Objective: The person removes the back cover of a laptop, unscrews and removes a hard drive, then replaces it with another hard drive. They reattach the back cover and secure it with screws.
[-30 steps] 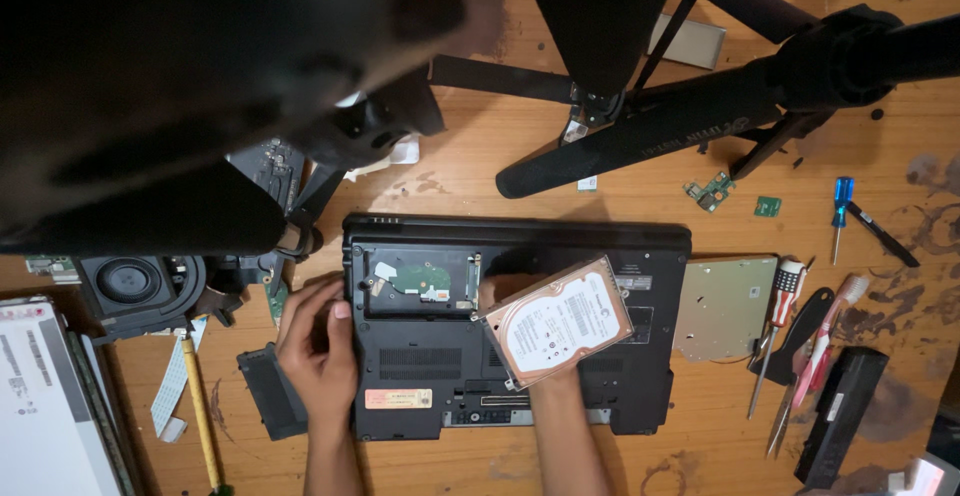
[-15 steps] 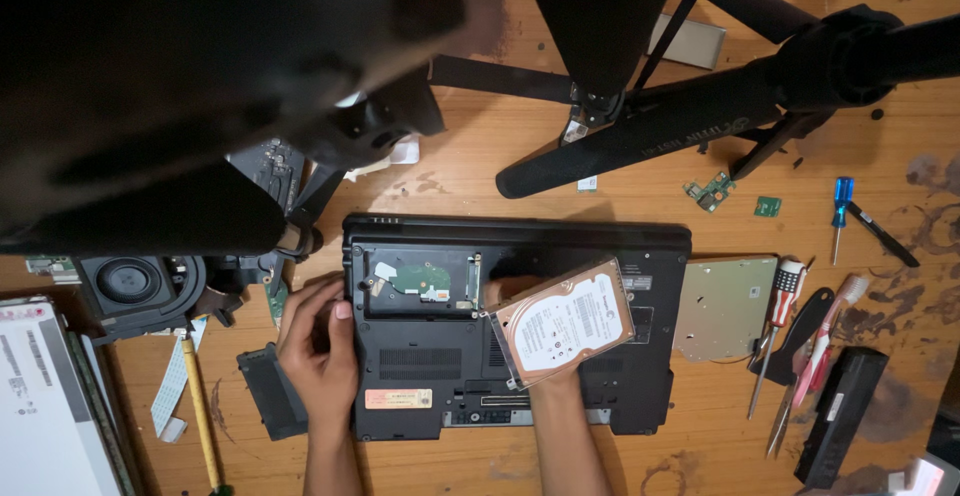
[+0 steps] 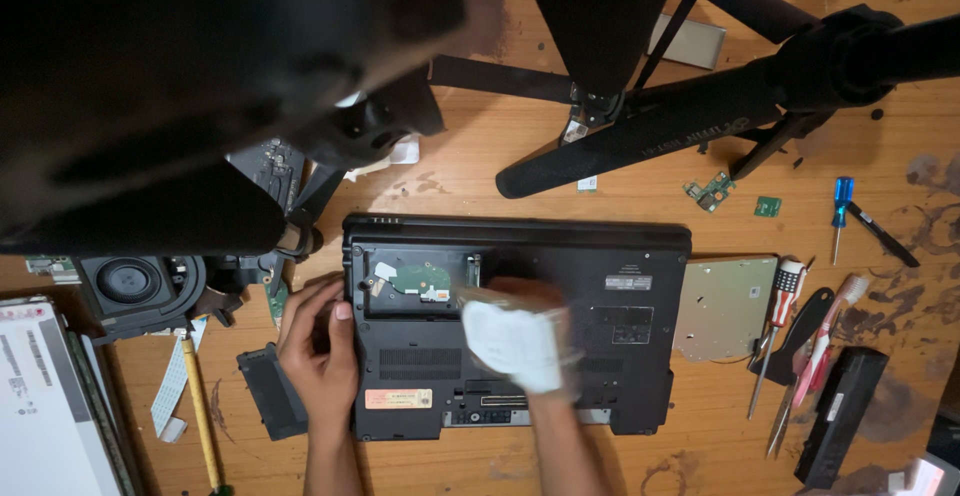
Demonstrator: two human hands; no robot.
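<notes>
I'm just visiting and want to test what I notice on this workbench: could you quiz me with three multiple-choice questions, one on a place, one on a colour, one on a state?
1. Where does the left hand rest?
A. On the laptop's left edge
B. On the tripod
C. On the battery

2. What colour is the handle of the small screwdriver at the far right?
A. Yellow
B. Blue
C. Green

3. What state is the laptop's drive bay in?
A. Covered by a lid
B. Taped shut
C. Open, with a drive inside

Answers: 1 A, its fingers grip the upturned laptop's left side. 2 B, the handle is clearly blue. 3 C, a green board shows in the uncovered bay, while the right hand holds a blurred drive beside it.
</notes>
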